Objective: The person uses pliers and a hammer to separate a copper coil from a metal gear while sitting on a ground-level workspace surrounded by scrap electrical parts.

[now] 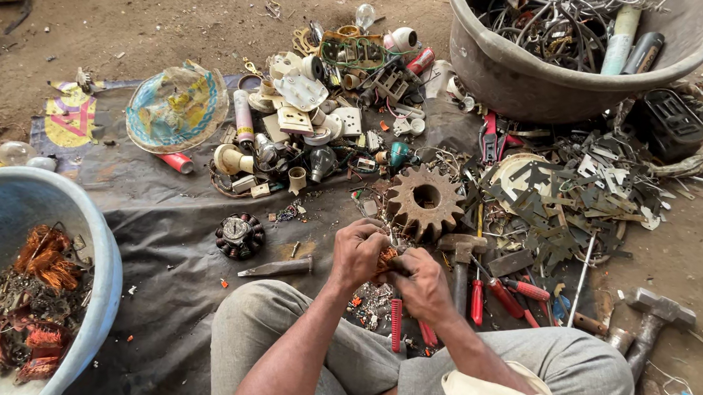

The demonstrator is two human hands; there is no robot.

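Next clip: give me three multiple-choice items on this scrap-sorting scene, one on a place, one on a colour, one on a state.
1. Where does the rusty gear lie?
A. Just beyond the hands
B. Inside the blue tub
C. In the grey tub

2. What colour are the wire coils in the blue tub?
A. Green
B. Copper orange
C. White

3. How are the hands placed?
A. Apart, resting on the knees
B. Together on one small part
C. One raised overhead

Answers: 1 A, the gear lies on the dark sheet ahead of them. 2 B, they show orange. 3 B, the left hand and right hand meet on a small coppery piece.
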